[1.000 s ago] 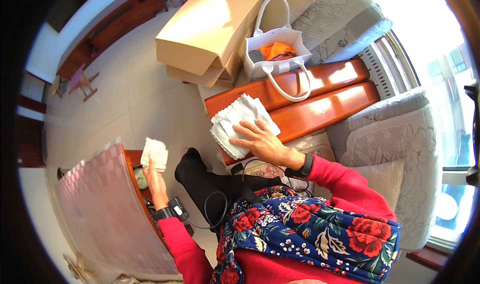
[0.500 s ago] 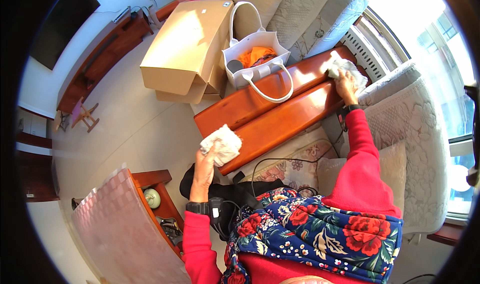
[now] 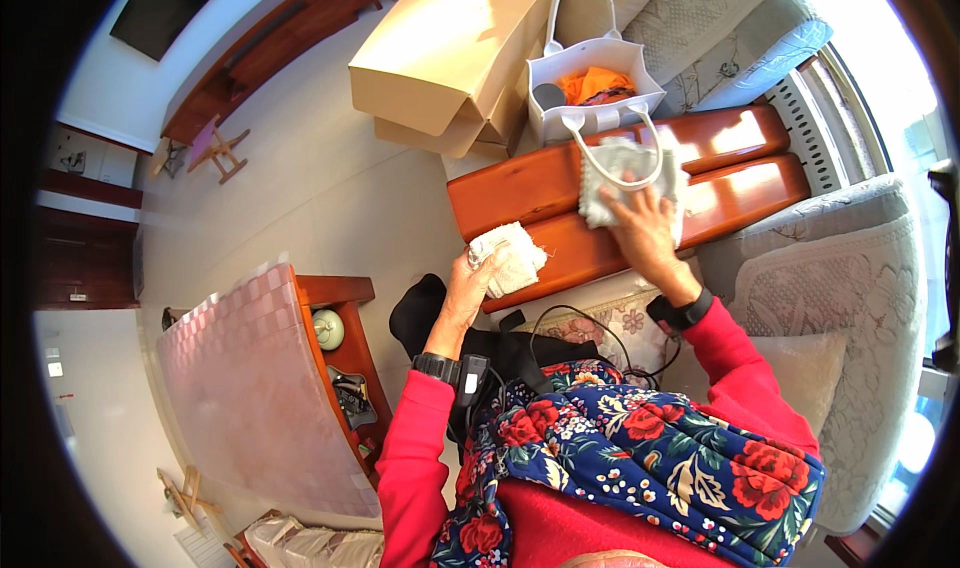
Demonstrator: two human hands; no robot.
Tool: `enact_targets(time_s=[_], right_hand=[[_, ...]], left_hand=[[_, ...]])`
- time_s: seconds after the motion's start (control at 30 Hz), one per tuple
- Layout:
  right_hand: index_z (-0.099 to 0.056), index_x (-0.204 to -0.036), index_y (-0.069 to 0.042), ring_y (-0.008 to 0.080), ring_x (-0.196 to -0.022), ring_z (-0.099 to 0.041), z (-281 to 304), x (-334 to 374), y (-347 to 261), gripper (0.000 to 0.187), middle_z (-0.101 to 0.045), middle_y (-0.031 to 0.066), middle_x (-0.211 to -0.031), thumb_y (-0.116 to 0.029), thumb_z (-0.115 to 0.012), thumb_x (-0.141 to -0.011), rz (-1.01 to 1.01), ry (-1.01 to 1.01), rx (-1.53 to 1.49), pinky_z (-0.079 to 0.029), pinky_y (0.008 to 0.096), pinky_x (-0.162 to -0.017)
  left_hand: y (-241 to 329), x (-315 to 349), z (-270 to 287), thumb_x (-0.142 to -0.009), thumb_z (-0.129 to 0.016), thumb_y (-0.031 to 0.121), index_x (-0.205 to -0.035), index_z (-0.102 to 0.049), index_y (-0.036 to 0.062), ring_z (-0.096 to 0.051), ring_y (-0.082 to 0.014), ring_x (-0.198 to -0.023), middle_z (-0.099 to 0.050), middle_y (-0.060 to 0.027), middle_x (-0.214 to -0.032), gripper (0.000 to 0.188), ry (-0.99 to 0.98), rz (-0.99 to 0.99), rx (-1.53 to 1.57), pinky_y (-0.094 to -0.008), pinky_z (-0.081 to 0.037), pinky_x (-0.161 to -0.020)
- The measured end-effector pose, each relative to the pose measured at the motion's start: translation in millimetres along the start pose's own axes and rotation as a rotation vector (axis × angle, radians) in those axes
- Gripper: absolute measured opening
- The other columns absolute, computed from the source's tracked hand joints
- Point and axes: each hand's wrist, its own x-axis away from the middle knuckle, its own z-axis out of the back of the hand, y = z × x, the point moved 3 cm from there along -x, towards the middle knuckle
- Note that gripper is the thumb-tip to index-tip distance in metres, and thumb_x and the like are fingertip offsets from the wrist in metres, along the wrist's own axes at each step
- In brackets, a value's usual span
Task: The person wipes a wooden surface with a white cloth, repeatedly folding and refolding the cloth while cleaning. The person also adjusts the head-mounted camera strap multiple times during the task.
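My left hand (image 3: 468,290) is closed round a folded white cloth (image 3: 512,258) at the near left end of a glossy reddish-brown wooden bench (image 3: 510,200). My right hand (image 3: 645,230) lies with its fingers spread on a pale grey-white cloth (image 3: 605,183), which is laid out across the two boards of the bench. The handle of a white tote bag (image 3: 585,128) loops over part of this cloth. Orange fabric (image 3: 597,85) and a grey round item show inside the bag, which stands behind the bench.
A large cardboard box (image 3: 440,58) stands left of the bag. Sofa seats with pale covers (image 3: 830,298) are at the right. A table with a pink checked cover (image 3: 260,398) is at the lower left, and a small folding stool (image 3: 220,150) stands beyond it. A black cable (image 3: 600,325) runs near my lap.
My right hand and its cloth have come leftward along the bench, from its far right end to beside the bag. My left hand keeps its cloth at the near end. The view has shifted.
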Motion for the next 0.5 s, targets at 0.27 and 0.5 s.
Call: enact_targets(time_s=[0.27,0.5], right_hand=[[-0.047,-0.138,-0.011,0.0224,-0.125,-0.047,27.2,-38.8,-69.2,0.045,-0.052,0.0093,-0.135,-0.017,-0.057,-0.095,0.307,-0.348,-0.872,-0.036,0.0367,-0.104],[-0.054,-0.126,-0.002,0.0122,-0.100,-0.062,48.0,-39.8,-61.9,0.037,-0.065,0.0061,-0.114,-0.028,-0.054,-0.099,-0.148,-0.619,-2.051,-0.051,0.0280,-0.088]], left_hand=[[-5.1,5.2,26.0,-0.092,-0.065,0.020,-0.129,-0.052,0.0031,-0.057,-0.0202,-0.117,-0.059,-0.0070,-0.128,0.043,0.114,-0.024,0.555,-0.0373,-0.044,-0.103],[4.4,32.9,39.7,-0.093,-0.062,0.032,-0.136,-0.046,0.0043,-0.050,-0.0238,-0.125,-0.054,-0.0086,-0.135,0.053,0.111,-0.054,0.691,-0.0395,-0.037,-0.109]])
